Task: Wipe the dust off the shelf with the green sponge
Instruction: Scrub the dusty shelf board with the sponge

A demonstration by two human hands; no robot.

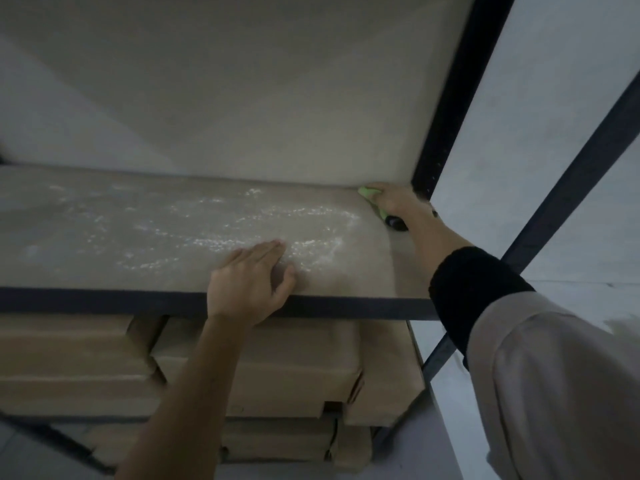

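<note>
The shelf board (104, 237) is pale brown with a dark metal front rail, and white dust streaks cover its middle. My right hand (394, 202) grips the green sponge (369, 192) and presses it into the shelf's far right corner, beside the black upright. Only the sponge's green edge and a dark end show under my fingers. My left hand (252, 278) rests flat on the shelf near its front edge, fingers straight on the dusty patch, thumb at the rail.
A black perforated upright post (446, 109) rises at the right rear corner, and a diagonal brace (568, 174) crosses to the right. Stacked cardboard boxes (263, 372) fill the level below. A light wall lies behind and to the right.
</note>
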